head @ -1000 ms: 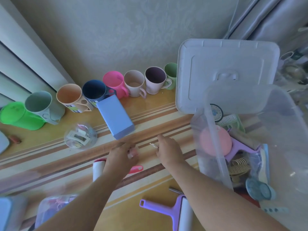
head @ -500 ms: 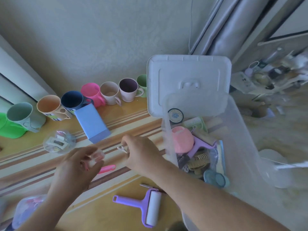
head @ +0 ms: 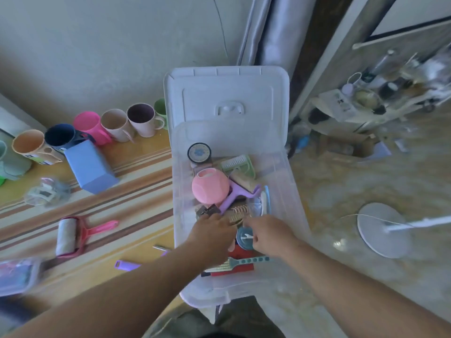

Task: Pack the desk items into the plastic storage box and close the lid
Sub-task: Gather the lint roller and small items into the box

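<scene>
The clear plastic storage box [head: 294,191] stands at the desk's right end, and its white lid [head: 227,93] leans upright against the wall behind it. Inside lie a pink round item [head: 210,186], a purple lint roller [head: 238,194], a green comb [head: 238,164], a round tin [head: 199,152], a teal round container [head: 244,239] and a teal comb [head: 244,261]. My left hand [head: 212,231] reaches down into the box with its fingers hidden. My right hand [head: 271,236] pinches a small white clip [head: 249,237] over the teal container.
On the desk lie a pink lint roller [head: 73,232], a blue box [head: 90,164], a clear round container of clips [head: 47,191], a purple handle [head: 127,265] and a clear case [head: 17,276]. Several mugs [head: 114,125] line the wall. A fan base [head: 380,230] sits on the floor.
Both hands have moved right from the desk top into the open box, carrying small items. The view has swung right with them.
</scene>
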A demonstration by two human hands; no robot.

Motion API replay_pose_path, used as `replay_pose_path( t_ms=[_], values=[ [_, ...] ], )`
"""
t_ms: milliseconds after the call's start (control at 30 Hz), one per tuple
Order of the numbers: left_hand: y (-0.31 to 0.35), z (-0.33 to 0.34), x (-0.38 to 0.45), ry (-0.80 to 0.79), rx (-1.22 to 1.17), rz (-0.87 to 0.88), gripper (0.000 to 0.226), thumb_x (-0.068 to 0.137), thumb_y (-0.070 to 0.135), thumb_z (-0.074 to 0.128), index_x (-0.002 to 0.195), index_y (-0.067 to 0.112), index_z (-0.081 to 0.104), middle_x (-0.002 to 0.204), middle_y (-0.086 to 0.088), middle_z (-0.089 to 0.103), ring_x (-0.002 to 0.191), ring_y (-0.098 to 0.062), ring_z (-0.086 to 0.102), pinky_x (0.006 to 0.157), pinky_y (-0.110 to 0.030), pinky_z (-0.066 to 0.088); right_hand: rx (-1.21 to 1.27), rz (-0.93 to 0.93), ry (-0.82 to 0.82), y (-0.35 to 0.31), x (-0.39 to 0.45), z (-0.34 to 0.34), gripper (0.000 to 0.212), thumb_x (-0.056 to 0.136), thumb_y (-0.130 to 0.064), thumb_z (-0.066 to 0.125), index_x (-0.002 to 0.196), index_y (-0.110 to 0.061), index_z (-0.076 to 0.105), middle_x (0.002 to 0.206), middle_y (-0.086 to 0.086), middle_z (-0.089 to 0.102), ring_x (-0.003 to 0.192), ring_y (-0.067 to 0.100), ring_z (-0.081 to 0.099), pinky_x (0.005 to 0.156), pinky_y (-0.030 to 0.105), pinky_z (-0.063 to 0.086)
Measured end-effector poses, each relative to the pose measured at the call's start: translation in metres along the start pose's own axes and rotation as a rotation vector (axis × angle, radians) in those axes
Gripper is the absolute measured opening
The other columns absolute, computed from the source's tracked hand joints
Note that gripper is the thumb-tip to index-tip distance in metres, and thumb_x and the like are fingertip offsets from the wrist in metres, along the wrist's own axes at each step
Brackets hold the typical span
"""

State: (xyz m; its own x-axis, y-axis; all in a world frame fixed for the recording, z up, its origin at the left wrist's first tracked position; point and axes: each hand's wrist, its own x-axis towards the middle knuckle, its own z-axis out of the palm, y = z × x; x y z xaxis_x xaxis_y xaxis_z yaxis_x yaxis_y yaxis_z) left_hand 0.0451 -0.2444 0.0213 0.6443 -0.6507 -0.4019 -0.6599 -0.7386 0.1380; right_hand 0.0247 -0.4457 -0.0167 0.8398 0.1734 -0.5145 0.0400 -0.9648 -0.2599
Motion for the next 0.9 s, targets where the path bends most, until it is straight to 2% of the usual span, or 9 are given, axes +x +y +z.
replay_pose_path(
  t_ms=[133,333,400,500,567,633,700,800,900],
  values=[
    [0.016,0.025,0.021,-0.192,-0.048,-0.259,0.023,0.089,0.026,0.063,0.111,0.022,0.069,0.116,0.003,0.071,0.109,-0.025,0.068,0.087,-0.033,0.044,0.072,-0.069,0.052,-0.006,0.016,0.006,0.025,0.087,-0.01,0.061,0.105,-0.027,0.054,0.089,0.002,0.059,0.081,0.031,0.058,0.065,0.041,0.054],
    [0.012,0.036,0.025,-0.339,-0.117,-0.302,0.025,0.086,0.028,0.076,0.108,0.019,0.068,0.11,-0.005,0.067,0.109,-0.029,0.065,0.077,-0.034,0.039,0.09,-0.119,0.104,-0.011,0.029,0.013,0.022,0.087,-0.01,0.065,0.106,-0.02,0.057,0.094,0.004,0.063,0.086,0.031,0.06,0.063,0.035,0.04],
    [0.009,0.025,0.018,-0.34,-0.13,-0.304,0.027,0.088,0.025,0.076,0.112,0.014,0.07,0.114,-0.009,0.068,0.112,-0.032,0.065,0.08,-0.036,0.046,0.097,-0.128,0.162,-0.013,0.033,0.015,0.019,0.088,-0.014,0.069,0.101,-0.018,0.056,0.092,0.003,0.058,0.084,0.03,0.056,0.063,0.035,0.037],
    [-0.001,-0.002,-0.005,-0.167,-0.203,-0.241,0.033,0.087,0.027,0.075,0.119,0.021,0.07,0.114,-0.005,0.069,0.108,-0.027,0.065,0.087,-0.038,0.056,0.041,-0.144,0.193,-0.019,0.042,0.016,0.024,0.089,-0.018,0.069,0.111,-0.018,0.059,0.095,0.008,0.059,0.089,0.031,0.053,0.068,0.038,0.04],
    [-0.015,-0.019,-0.031,0.179,-0.344,-0.131,0.036,0.088,0.025,0.073,0.124,0.031,0.07,0.113,0.001,0.069,0.102,-0.02,0.064,0.081,-0.032,0.056,-0.013,-0.172,0.225,-0.023,0.046,0.018,0.03,0.09,-0.014,0.066,0.119,-0.019,0.06,0.1,0.01,0.066,0.095,0.033,0.059,0.071,0.041,0.05],
    [-0.038,-0.027,-0.062,0.505,-0.413,-0.077,0.033,0.089,0.021,0.073,0.121,0.031,0.072,0.109,0.005,0.069,0.096,-0.015,0.063,0.076,-0.027,0.052,-0.015,-0.192,0.237,-0.025,0.048,0.021,0.037,0.09,-0.014,0.066,0.126,-0.022,0.06,0.102,0.008,0.068,0.096,0.032,0.062,0.074,0.043,0.054],
    [-0.072,-0.019,-0.091,0.673,-0.475,-0.195,0.028,0.09,0.017,0.07,0.116,0.027,0.073,0.107,0.005,0.067,0.093,-0.015,0.063,0.077,-0.029,0.052,0.006,-0.187,0.209,-0.028,0.046,0.021,0.046,0.091,-0.017,0.069,0.136,-0.023,0.058,0.106,0.006,0.069,0.099,0.031,0.063,0.076,0.042,0.053],
    [-0.131,0.014,-0.126,0.652,-0.56,-0.507,0.027,0.087,0.007,0.075,0.108,0.024,0.076,0.106,0.004,0.067,0.091,-0.019,0.063,0.082,-0.034,0.051,0.122,-0.156,0.268,-0.044,0.04,0.011,0.038,0.09,-0.015,0.07,0.128,-0.02,0.066,0.101,0.003,0.071,0.097,0.029,0.066,0.076,0.041,0.054],
    [-0.178,0.057,-0.158,0.501,-0.522,-0.654,0.029,0.083,0.004,0.077,0.105,0.022,0.078,0.109,0.001,0.069,0.104,-0.026,0.064,0.09,-0.033,0.044,0.3,-0.198,0.517,-0.082,0.027,-0.007,0.028,0.085,-0.008,0.071,0.112,-0.015,0.07,0.088,-0.001,0.068,0.085,0.026,0.064,0.07,0.044,0.056]
  ],
)
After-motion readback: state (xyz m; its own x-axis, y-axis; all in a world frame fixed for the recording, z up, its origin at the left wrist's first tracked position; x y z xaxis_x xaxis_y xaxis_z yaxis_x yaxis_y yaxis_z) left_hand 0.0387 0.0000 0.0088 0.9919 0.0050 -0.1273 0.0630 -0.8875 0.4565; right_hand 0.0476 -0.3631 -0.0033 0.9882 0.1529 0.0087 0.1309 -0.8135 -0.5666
